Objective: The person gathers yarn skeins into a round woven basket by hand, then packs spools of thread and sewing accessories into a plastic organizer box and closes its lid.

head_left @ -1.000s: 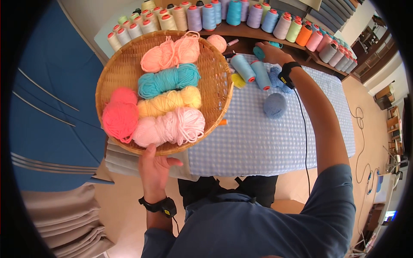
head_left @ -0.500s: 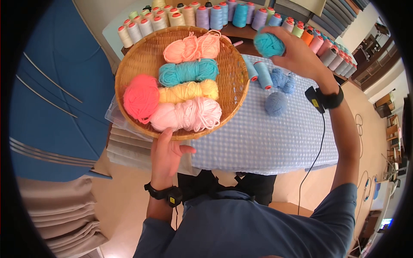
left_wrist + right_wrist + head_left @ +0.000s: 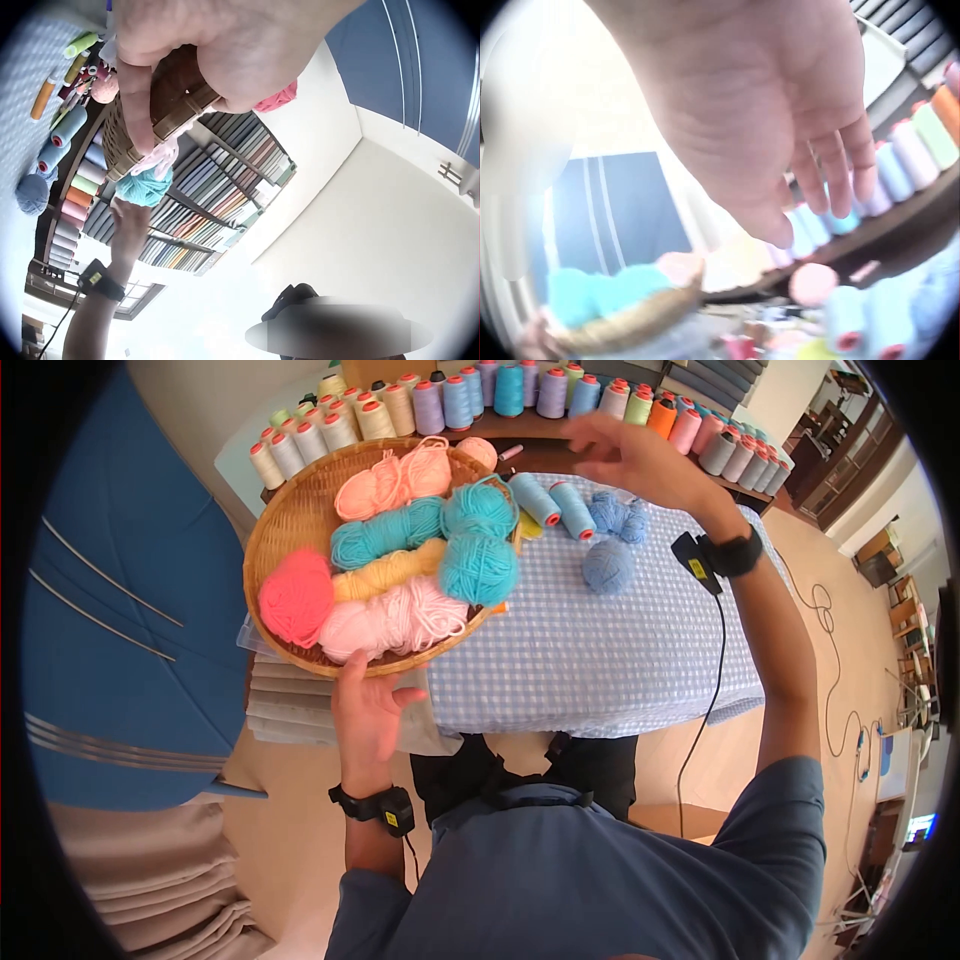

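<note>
My left hand (image 3: 365, 715) holds a round woven bamboo basket (image 3: 290, 520) by its near rim, and the left wrist view shows fingers wrapped at the basket's edge. Inside lie skeins of peach yarn (image 3: 370, 492), teal yarn (image 3: 385, 536), yellow yarn (image 3: 385, 577) and pale pink yarn (image 3: 395, 618), plus a coral ball (image 3: 296, 598). A turquoise yarn skein (image 3: 480, 565) sits at the basket's right side, on top of the others' ends. Nothing is in my right hand (image 3: 645, 465), which hovers right of the basket with fingers loosely extended.
Two light-blue thread cones (image 3: 573, 510) lie on the checked cloth (image 3: 600, 650) beside a blue yarn ball (image 3: 608, 566) and a blue skein (image 3: 618, 517). Rows of thread cones (image 3: 509, 392) line the curved shelf behind. A blue board (image 3: 120, 610) stands at left.
My right hand picked up the turquoise skein from the table's back, carried it left and let it go in the basket. The hand is now empty and drawn back to the right.
</note>
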### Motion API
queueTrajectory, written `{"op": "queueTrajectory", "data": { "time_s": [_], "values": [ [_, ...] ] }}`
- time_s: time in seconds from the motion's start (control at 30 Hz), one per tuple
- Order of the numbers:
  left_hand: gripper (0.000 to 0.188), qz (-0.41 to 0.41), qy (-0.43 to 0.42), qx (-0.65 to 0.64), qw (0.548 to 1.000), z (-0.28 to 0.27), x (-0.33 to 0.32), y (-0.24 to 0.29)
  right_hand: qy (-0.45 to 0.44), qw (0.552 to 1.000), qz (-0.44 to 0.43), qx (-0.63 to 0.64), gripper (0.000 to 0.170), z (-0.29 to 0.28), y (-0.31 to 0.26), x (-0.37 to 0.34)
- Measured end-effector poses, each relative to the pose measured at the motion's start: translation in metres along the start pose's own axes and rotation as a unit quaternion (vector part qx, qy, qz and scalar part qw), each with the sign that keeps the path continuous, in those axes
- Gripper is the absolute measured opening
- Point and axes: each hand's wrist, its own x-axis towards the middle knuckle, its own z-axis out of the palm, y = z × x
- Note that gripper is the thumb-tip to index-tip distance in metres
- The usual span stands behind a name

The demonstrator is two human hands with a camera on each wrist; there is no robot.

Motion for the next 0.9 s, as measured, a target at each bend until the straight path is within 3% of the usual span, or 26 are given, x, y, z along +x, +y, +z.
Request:
{"op": "queueTrajectory", "data": {
  "time_s": [0.03,0.1,0.17,0.27,0.33,0.4,0.5,0.57,0.63,0.67,0.73,0.77,0.83,0.9],
  "values": [
    [0.050,0.002,0.005,-0.004,1.000,-0.002,-0.001,0.000,0.006,0.997,0.051,-0.064,0.063,0.001,0.034,-0.004],
    [0.049,0.010,0.000,-0.010,1.000,-0.005,-0.004,0.002,-0.027,0.956,0.053,-0.287,0.062,0.015,0.120,-0.021],
    [0.047,0.020,-0.001,-0.015,1.000,-0.008,-0.006,0.004,-0.078,0.937,0.160,-0.300,0.067,0.029,0.154,-0.035],
    [0.047,0.026,-0.009,-0.007,1.000,-0.009,-0.008,0.007,-0.013,0.941,0.150,-0.303,0.073,0.057,0.188,-0.052],
    [0.047,0.021,-0.004,-0.009,1.000,-0.009,-0.011,0.010,-0.019,0.935,0.161,-0.316,0.072,0.056,0.182,-0.048],
    [0.049,0.021,-0.001,0.000,1.000,-0.012,-0.013,0.010,-0.010,0.930,0.178,-0.322,0.065,0.047,0.167,-0.040],
    [0.049,0.016,-0.004,0.006,1.000,-0.011,-0.015,0.012,0.111,0.948,0.146,-0.261,0.062,0.017,0.135,-0.022],
    [0.048,0.010,-0.010,0.005,1.000,-0.008,-0.015,0.009,0.118,0.963,0.162,-0.181,0.063,-0.003,0.080,-0.009],
    [0.046,0.004,-0.033,0.003,0.999,-0.004,-0.013,0.004,0.150,0.977,0.008,-0.149,0.063,-0.006,0.046,0.001],
    [0.046,0.007,-0.028,0.005,1.000,-0.002,-0.012,0.003,0.149,0.978,0.004,-0.145,0.063,-0.004,0.021,0.006],
    [0.042,-0.023,-0.061,-0.014,0.998,0.005,-0.012,-0.001,0.104,0.978,-0.107,-0.145,0.063,0.005,-0.032,0.015],
    [0.042,-0.022,-0.060,-0.012,0.998,0.007,-0.012,-0.004,0.105,0.978,-0.107,-0.143,0.063,0.014,-0.049,0.022],
    [0.041,-0.046,-0.083,-0.015,0.995,0.012,-0.011,-0.009,0.026,0.989,-0.121,-0.078,0.061,0.032,-0.078,0.038],
    [0.042,-0.059,-0.089,-0.023,0.994,0.018,-0.014,-0.010,0.003,0.987,-0.128,-0.097,0.058,0.049,-0.095,0.059]
  ]
}}
